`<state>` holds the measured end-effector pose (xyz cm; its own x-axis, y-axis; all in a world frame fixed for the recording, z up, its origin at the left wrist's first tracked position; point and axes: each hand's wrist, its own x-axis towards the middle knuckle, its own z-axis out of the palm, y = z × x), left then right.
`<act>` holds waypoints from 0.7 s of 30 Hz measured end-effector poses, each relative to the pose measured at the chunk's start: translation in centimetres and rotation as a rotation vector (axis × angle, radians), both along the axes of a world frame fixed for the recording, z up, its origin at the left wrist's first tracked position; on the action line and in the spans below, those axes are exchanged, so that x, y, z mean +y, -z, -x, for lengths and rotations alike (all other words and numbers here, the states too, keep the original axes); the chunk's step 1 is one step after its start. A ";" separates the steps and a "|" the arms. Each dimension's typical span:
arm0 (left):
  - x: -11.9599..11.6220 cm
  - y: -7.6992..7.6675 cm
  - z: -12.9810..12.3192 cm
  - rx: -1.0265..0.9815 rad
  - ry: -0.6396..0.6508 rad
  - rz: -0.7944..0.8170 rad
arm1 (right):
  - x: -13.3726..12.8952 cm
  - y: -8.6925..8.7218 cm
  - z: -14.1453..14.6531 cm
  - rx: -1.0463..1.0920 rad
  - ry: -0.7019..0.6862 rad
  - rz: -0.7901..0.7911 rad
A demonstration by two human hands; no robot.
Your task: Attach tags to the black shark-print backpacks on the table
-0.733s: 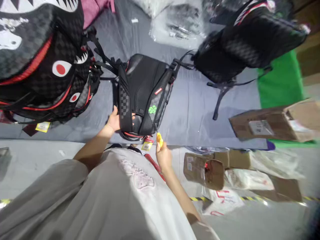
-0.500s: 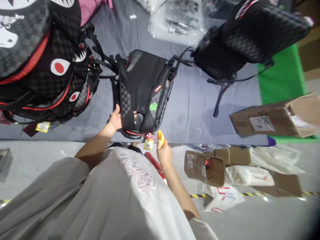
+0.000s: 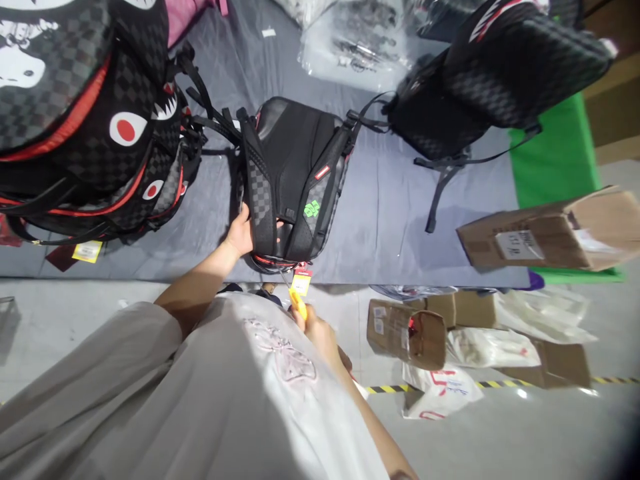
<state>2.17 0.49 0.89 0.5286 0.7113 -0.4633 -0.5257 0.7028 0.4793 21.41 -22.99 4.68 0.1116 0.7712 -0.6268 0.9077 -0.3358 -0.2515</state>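
A black backpack (image 3: 295, 173) with checkered straps and a green patch lies straps-up on the grey-covered table. At its lower left, my left hand (image 3: 241, 233) grips a strap, some fingers hidden beneath it. My right hand (image 3: 316, 330) is closed around a yellow-handled tool (image 3: 298, 304) just below the backpack's near edge. The tool's thin dark tip points up at the red-trimmed edge; whether it touches is unclear. Beside the tip hangs a yellow and white tag (image 3: 301, 281).
Large shark-face bags (image 3: 85, 113) fill the left side. More black bags (image 3: 510, 73) lie at the upper right, near plastic-wrapped items (image 3: 357, 47). A cardboard box (image 3: 545, 230) rests at the table's right end; other boxes (image 3: 405, 333) stand on the floor.
My right hand and the yellow tool have moved left and down, from the backpack's lower right side to below its near edge. My left hand stays on the strap, slightly farther right.
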 end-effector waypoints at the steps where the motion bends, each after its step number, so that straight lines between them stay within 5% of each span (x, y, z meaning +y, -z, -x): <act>1: 0.2 -0.1 -0.1 0.021 0.011 -0.021 | 0.9 0.2 0.4 -0.016 -0.046 0.020; 5: -0.1 -1.3 0.0 0.262 0.055 -0.146 | 3.0 0.8 0.3 -0.122 -0.028 0.023; 8: -2.5 -2.7 -0.4 0.897 -0.012 -0.358 | 2.7 1.0 -0.4 -0.100 -0.010 0.023; 10: -4.7 -3.1 -1.2 1.371 -0.013 -0.716 | 2.3 1.2 -0.5 -0.052 -0.028 0.025; 12: -6.3 -2.6 -2.3 1.618 0.226 -1.204 | 2.1 1.5 -0.5 -0.026 -0.010 0.032; 14: -6.7 -1.3 -3.6 1.669 0.597 -1.570 | 2.1 2.0 -0.6 -0.015 0.047 0.046; 16: -5.7 0.2 -5.0 1.710 0.806 -1.724 | 2.2 2.5 -0.9 0.000 0.096 0.053; 19: -3.1 1.0 -7.4 1.723 0.807 -1.734 | 2.4 3.0 -1.4 0.016 0.143 0.012; 21: -1.3 -0.2 -9.7 1.645 0.714 -1.664 | 2.4 3.2 -1.9 0.035 0.186 -0.042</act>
<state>11.90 -0.84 1.11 0.6976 0.7136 -0.0641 0.7117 -0.6799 0.1770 23.31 -20.58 1.51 0.2338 0.7645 -0.6007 0.8214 -0.4859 -0.2986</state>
